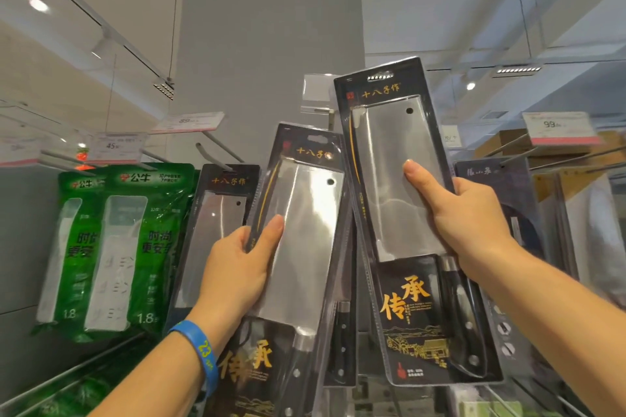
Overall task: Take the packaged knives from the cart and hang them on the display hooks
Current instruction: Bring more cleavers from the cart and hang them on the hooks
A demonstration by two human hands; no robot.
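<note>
Far left: two green bagged packs [111, 247] hang under price tags marked 45 [117, 145] and 89 [188, 121]. Just right of them, a hung cleaver pack [216, 230] sits on a hook, partly covered by the left hand.

Left hand [237, 267], blue wristband [200, 352] on the wrist: it grips the left cleaver pack [301, 230] at its left edge, thumb flat on the front, fingers hidden behind. Pack tilted, top leaning right.

Between the held packs, a black handle of another pack [342, 342] shows behind.

Right hand [464, 217]: it grips the right cleaver pack [399, 179] by its right edge, thumb pressed over the blade window. This pack is raised higher, its hang slot near a clear label holder [316, 93] on the grey pillar [271, 27]. Whether the slot is on a hook cannot be told.

Far right: a dark pack [491, 186] hangs behind the right hand, under a tag marked 99 [559, 132].
</note>
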